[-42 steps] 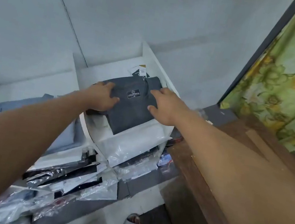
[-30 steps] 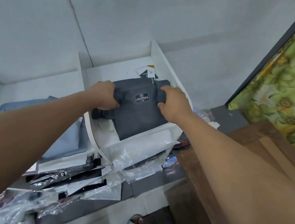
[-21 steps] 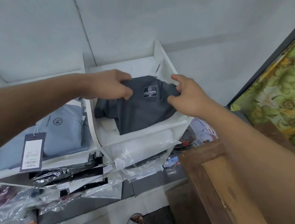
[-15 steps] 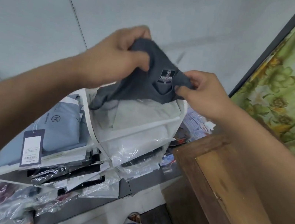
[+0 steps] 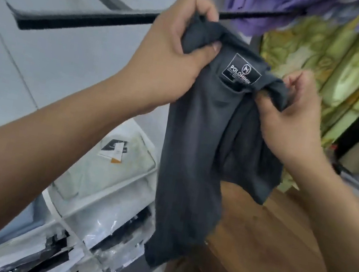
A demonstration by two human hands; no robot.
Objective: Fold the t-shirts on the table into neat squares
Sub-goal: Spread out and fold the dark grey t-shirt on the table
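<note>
The shirt is off the shelf now, hanging unfolded below my left grip and right grip (both clamped beside its collar); next, the bench beneath.

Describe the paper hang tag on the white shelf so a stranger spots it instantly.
Look lower left to the white shelf unit. In its upper compartment lies a pale green folded garment; the tag rests on it, the only card with an orange corner.
</note>
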